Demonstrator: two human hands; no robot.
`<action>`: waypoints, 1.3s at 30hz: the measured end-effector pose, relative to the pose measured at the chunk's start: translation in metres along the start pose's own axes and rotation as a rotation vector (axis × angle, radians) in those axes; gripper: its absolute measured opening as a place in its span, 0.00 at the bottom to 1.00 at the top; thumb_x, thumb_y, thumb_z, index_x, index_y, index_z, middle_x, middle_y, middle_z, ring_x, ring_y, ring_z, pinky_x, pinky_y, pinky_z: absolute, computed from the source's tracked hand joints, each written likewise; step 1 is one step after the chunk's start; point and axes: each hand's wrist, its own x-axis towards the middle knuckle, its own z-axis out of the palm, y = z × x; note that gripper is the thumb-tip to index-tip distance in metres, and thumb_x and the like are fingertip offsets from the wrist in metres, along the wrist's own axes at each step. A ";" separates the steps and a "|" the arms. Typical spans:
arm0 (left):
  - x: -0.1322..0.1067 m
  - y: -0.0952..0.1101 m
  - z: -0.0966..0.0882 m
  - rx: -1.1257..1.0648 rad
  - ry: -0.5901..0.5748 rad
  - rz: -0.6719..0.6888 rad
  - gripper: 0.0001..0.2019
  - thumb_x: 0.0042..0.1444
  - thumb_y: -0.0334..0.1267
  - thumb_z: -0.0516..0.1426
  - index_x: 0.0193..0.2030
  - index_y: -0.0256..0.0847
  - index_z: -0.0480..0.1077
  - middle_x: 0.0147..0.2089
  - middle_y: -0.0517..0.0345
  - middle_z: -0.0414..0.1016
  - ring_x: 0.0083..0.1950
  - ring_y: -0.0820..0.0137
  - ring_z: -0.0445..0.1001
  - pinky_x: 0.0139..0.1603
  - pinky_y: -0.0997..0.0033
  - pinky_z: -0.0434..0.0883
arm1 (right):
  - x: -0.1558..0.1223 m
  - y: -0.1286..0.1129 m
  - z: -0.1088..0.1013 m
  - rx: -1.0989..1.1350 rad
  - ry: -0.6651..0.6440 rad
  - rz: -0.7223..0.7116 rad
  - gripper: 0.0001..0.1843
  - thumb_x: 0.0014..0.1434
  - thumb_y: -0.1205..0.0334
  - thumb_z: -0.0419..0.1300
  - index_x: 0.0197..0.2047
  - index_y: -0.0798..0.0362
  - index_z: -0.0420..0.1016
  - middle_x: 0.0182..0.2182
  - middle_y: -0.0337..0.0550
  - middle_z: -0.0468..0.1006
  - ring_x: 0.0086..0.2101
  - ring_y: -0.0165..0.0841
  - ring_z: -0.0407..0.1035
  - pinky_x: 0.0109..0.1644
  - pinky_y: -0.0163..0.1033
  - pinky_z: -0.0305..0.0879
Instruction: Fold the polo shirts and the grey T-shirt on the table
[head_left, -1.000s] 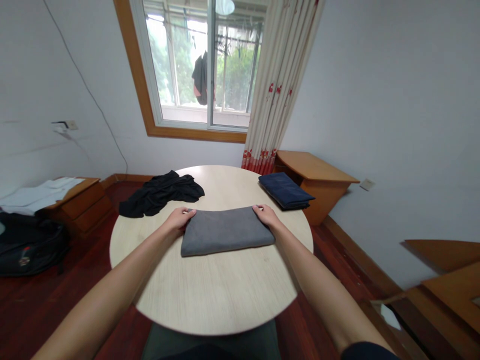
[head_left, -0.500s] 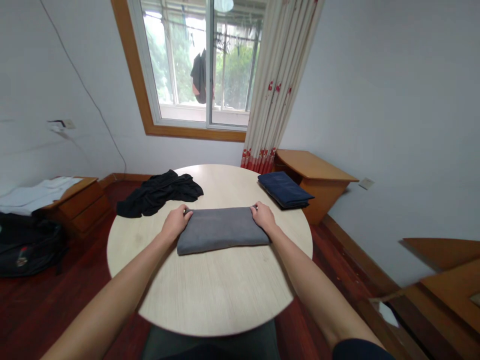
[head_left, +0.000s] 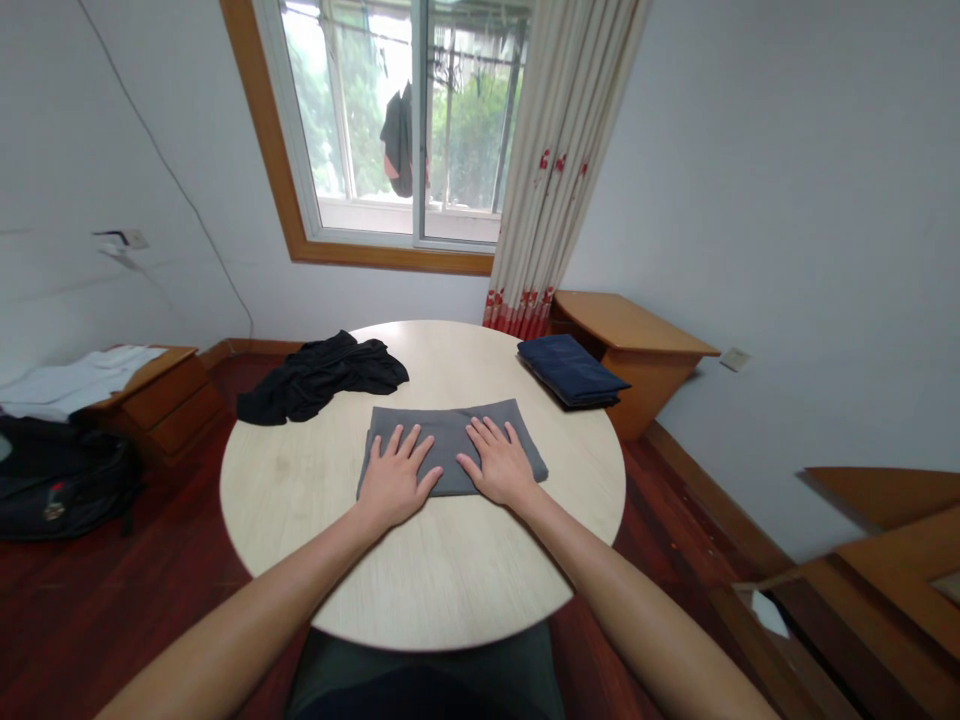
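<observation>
A grey garment [head_left: 450, 425], folded into a flat rectangle, lies at the middle of the round pale table [head_left: 442, 570]. My left hand [head_left: 397, 475] rests palm down on its left part, fingers spread. On its right part lies my right hand [head_left: 498, 460], also flat with the fingers apart. Whether the cloth is a shirt or trousers cannot be made out. Behind it to the left is a crumpled black garment [head_left: 326, 378]. To the right, near the table's edge, sits a neatly folded dark navy garment [head_left: 571, 370].
Beyond the table stand a wooden desk [head_left: 630, 330] and a curtain [head_left: 559, 180] beside the window. On the left are a low wooden cabinet [head_left: 169, 405] with white sheets on it and a black backpack [head_left: 67, 480] on the floor. Wooden furniture [head_left: 892, 560] is at the lower right.
Both hands have let go of the grey garment's far corners and moved nearer to me and inward. They now lie flat on top of it, fingers spread.
</observation>
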 end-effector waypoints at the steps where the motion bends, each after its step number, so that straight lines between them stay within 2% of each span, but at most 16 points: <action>1: -0.003 -0.003 0.000 -0.005 0.001 -0.020 0.31 0.67 0.57 0.48 0.72 0.47 0.61 0.77 0.50 0.52 0.77 0.44 0.48 0.73 0.35 0.46 | -0.003 0.006 0.000 -0.002 -0.007 0.018 0.37 0.71 0.40 0.43 0.73 0.53 0.57 0.72 0.51 0.55 0.71 0.46 0.45 0.74 0.57 0.33; 7: -0.019 -0.021 -0.008 0.006 -0.034 -0.109 0.35 0.66 0.60 0.48 0.74 0.43 0.58 0.78 0.47 0.47 0.78 0.47 0.44 0.73 0.40 0.46 | -0.017 0.039 -0.009 0.058 -0.058 0.151 0.42 0.69 0.33 0.40 0.75 0.53 0.54 0.73 0.50 0.53 0.72 0.45 0.43 0.73 0.57 0.36; 10: -0.020 -0.027 -0.014 0.021 -0.071 -0.142 0.36 0.67 0.60 0.46 0.74 0.39 0.58 0.77 0.43 0.49 0.78 0.47 0.46 0.73 0.38 0.43 | -0.014 0.042 -0.014 0.060 -0.112 0.181 0.43 0.69 0.33 0.40 0.74 0.55 0.54 0.73 0.53 0.53 0.72 0.47 0.44 0.73 0.60 0.35; 12: -0.011 -0.024 -0.020 0.028 -0.080 -0.151 0.35 0.68 0.59 0.44 0.73 0.37 0.60 0.76 0.41 0.50 0.77 0.47 0.47 0.74 0.37 0.40 | -0.003 0.035 -0.019 0.038 -0.096 0.169 0.42 0.69 0.34 0.41 0.73 0.56 0.57 0.73 0.54 0.53 0.72 0.49 0.44 0.73 0.62 0.33; 15: 0.014 -0.012 -0.025 0.031 -0.047 -0.091 0.33 0.70 0.57 0.42 0.73 0.37 0.60 0.77 0.44 0.49 0.78 0.50 0.45 0.74 0.39 0.40 | 0.024 0.020 -0.023 0.023 -0.018 0.064 0.39 0.71 0.38 0.42 0.72 0.56 0.59 0.73 0.53 0.53 0.72 0.46 0.42 0.73 0.60 0.31; 18: 0.037 -0.007 -0.020 0.021 -0.067 -0.092 0.32 0.70 0.55 0.42 0.73 0.37 0.59 0.77 0.45 0.49 0.78 0.51 0.46 0.74 0.40 0.43 | 0.048 0.018 -0.017 0.041 -0.062 -0.007 0.36 0.71 0.40 0.44 0.72 0.54 0.58 0.73 0.51 0.54 0.72 0.44 0.43 0.73 0.59 0.34; 21: 0.046 -0.018 -0.011 -0.004 -0.127 -0.161 0.34 0.70 0.56 0.41 0.74 0.37 0.56 0.77 0.45 0.48 0.78 0.52 0.46 0.74 0.42 0.45 | 0.057 0.039 -0.005 0.089 -0.129 0.056 0.36 0.71 0.40 0.45 0.73 0.52 0.56 0.72 0.51 0.54 0.71 0.44 0.46 0.73 0.59 0.38; 24: 0.044 -0.036 -0.005 -0.055 -0.177 -0.221 0.36 0.69 0.58 0.40 0.76 0.37 0.53 0.78 0.46 0.44 0.79 0.54 0.43 0.74 0.43 0.48 | 0.052 0.068 0.004 0.142 -0.138 0.141 0.36 0.72 0.40 0.43 0.73 0.52 0.56 0.72 0.51 0.54 0.71 0.44 0.47 0.72 0.59 0.40; 28: 0.039 -0.051 -0.006 -0.090 -0.189 -0.291 0.37 0.68 0.59 0.40 0.76 0.38 0.51 0.79 0.46 0.40 0.79 0.50 0.40 0.73 0.39 0.48 | 0.042 0.087 0.002 0.181 -0.167 0.209 0.35 0.72 0.41 0.42 0.73 0.52 0.56 0.72 0.52 0.54 0.71 0.44 0.48 0.72 0.61 0.43; 33: 0.040 -0.060 -0.006 -0.113 -0.217 -0.324 0.36 0.69 0.58 0.39 0.77 0.40 0.49 0.79 0.47 0.39 0.78 0.49 0.42 0.72 0.35 0.48 | 0.022 0.067 -0.013 0.110 -0.193 0.246 0.35 0.72 0.41 0.42 0.72 0.54 0.59 0.70 0.57 0.59 0.68 0.49 0.54 0.68 0.65 0.48; 36: 0.045 -0.068 -0.007 -0.080 -0.241 -0.312 0.34 0.69 0.56 0.38 0.77 0.40 0.49 0.79 0.46 0.39 0.79 0.50 0.42 0.72 0.35 0.47 | 0.001 0.048 -0.022 -0.007 -0.187 0.245 0.34 0.72 0.41 0.43 0.68 0.57 0.65 0.65 0.62 0.68 0.61 0.54 0.64 0.66 0.70 0.46; 39: 0.051 -0.074 -0.012 -0.035 -0.279 -0.298 0.33 0.70 0.54 0.38 0.77 0.41 0.48 0.79 0.47 0.40 0.79 0.50 0.42 0.72 0.34 0.46 | -0.019 0.036 -0.028 -0.097 -0.158 0.262 0.34 0.71 0.41 0.43 0.64 0.59 0.69 0.59 0.65 0.73 0.56 0.55 0.69 0.65 0.69 0.46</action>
